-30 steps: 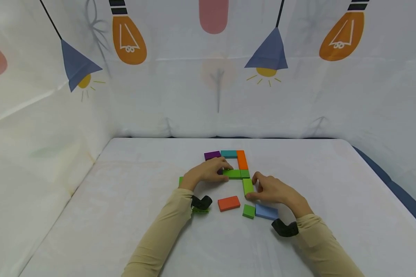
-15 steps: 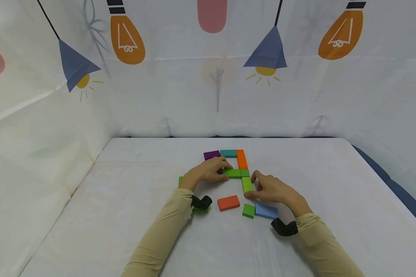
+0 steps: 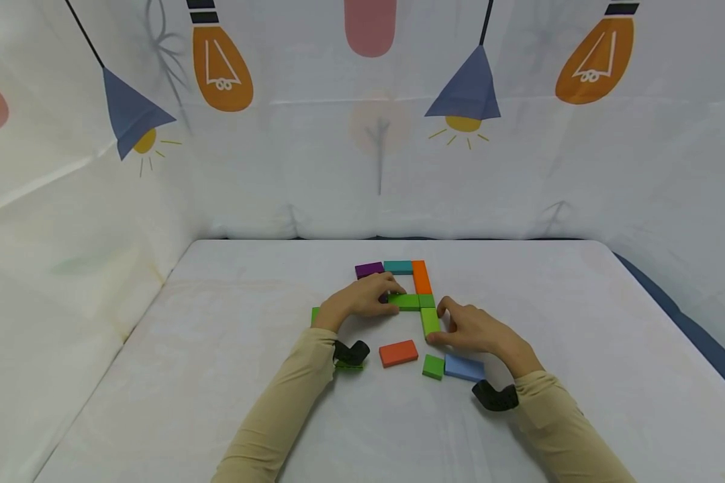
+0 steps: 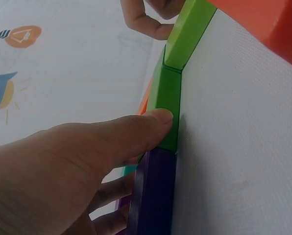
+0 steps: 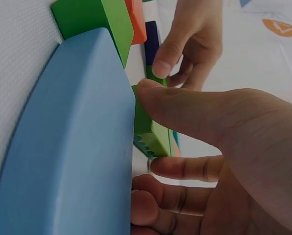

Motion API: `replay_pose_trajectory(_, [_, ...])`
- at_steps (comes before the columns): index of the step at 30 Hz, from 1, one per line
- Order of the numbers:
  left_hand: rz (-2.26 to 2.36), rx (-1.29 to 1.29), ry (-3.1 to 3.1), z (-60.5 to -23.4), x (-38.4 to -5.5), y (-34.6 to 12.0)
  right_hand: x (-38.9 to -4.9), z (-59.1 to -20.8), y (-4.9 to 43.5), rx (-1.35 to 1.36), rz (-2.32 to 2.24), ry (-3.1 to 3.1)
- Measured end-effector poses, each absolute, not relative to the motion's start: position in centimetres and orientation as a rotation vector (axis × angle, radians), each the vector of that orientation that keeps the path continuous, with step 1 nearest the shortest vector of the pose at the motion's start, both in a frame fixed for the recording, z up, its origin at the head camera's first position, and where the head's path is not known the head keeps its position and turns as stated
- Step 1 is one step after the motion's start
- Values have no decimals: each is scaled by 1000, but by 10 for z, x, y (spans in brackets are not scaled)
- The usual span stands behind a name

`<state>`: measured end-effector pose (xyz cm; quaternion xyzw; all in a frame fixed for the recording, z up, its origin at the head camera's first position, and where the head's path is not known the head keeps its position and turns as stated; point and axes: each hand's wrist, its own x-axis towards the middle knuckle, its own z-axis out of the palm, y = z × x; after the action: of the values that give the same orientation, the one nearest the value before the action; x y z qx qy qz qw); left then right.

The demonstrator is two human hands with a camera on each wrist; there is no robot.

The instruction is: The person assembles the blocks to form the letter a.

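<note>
Flat coloured blocks lie joined in an outline on the white table. My left hand (image 3: 365, 295) holds the green block (image 3: 407, 302) of the cross row, thumb on its near side. In the left wrist view a dark purple block (image 4: 153, 196) butts against that green block's end. My right hand (image 3: 480, 332) pinches a light green block (image 3: 430, 322) between thumb and fingers. This block's far end meets a small green block (image 3: 426, 300) at the row's right end. Beyond stand an orange block (image 3: 421, 277), a teal block (image 3: 398, 267) and a purple block (image 3: 369, 270).
Nearer me lie a red-orange block (image 3: 399, 353), a loose green block (image 3: 433, 367) and a blue block (image 3: 464, 367) touching it. Another green piece (image 3: 349, 366) is partly hidden by the left wrist's camera; one more green edge (image 3: 315, 315) shows left of that wrist.
The light green block has shifted slightly away from me and left with my right hand, closing up to the small green block. My left hand stays in place.
</note>
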<state>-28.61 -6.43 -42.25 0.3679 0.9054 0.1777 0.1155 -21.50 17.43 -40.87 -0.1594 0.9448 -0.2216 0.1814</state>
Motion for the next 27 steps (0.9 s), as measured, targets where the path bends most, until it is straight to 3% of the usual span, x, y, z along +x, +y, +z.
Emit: replay_pose_trajectory(27, [519,1040,2645,-423,-286,-63,-215,-408,175,-422,-614,2657])
